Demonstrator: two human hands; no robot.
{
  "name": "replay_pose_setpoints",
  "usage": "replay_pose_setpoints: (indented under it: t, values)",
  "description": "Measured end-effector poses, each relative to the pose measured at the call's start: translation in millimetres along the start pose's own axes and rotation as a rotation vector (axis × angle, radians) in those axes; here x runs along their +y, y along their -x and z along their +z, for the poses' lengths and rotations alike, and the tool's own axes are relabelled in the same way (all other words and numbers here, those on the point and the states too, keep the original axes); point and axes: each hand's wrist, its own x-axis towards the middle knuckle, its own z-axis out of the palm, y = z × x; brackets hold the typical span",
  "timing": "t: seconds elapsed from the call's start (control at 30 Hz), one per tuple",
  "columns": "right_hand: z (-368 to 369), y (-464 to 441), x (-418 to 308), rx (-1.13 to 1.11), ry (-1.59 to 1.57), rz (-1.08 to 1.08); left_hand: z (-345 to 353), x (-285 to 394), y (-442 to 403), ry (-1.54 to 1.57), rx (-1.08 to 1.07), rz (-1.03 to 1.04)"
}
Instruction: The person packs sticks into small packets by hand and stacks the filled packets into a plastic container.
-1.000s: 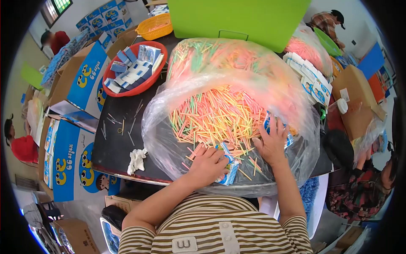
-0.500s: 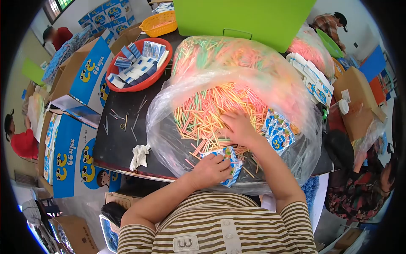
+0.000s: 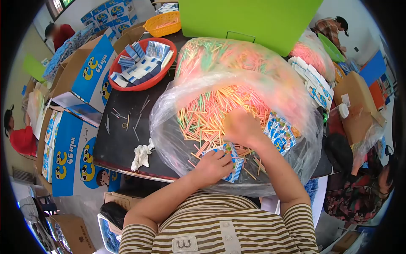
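Observation:
My left hand [image 3: 215, 168] is closed on a blue-and-white printed packet [image 3: 237, 169] at the near edge of a large clear plastic bag [image 3: 167, 122]. Loose thin sticks [image 3: 205, 108] in pink, yellow, orange and green spill from the bag's wide mouth. Over this heap is my right hand [image 3: 243, 125]; its fingers are blurred and partly hidden, so I cannot make out what they hold. Just right of that hand, several similar packets [image 3: 280, 133] lie on the bag. More sticks show through the plastic behind.
A red basin [image 3: 163, 76] of folded packets stands at the left, with a yellow basket [image 3: 163, 24] beyond it. Crumpled white material [image 3: 143, 155] and stray sticks lie on the dark table [image 3: 120, 144]. A green panel [image 3: 249, 21] rises behind. Printed cartons [image 3: 69, 156] flank the left; other people work around.
My right hand has shifted slightly on the stick heap, and its fingers, spread before, are now blurred. The left hand keeps its hold on the packet. The view has moved a little.

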Motion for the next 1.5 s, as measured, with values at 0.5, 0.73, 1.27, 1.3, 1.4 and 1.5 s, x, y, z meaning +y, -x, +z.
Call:
replay_pose_setpoints:
  t: [0.5,0.73,1.27,1.3,1.4,1.5]
  values:
    - [-3,-44,-8,-0.196,-0.064,0.177,-9,-15,2,0.2,0.118,-0.243]
    - [-23,4,-7,-0.103,-0.606,-0.125,-12,-51,-45,0.648,0.408,-0.767]
    - [-31,28,-19,0.369,-0.197,-0.251,9,-32,-66,1.959,0.509,-1.185]
    - [-29,27,-14,0.204,-0.164,-0.193,0,-13,-76,1.912,0.55,-1.184]
    - [-30,33,-9,0.179,-0.262,-0.307,-2,-13,-62,1.737,0.287,-1.184]
    - [-46,40,-5,0.312,-0.704,-0.342,-18,-23,-49,1.371,-0.169,-0.784]
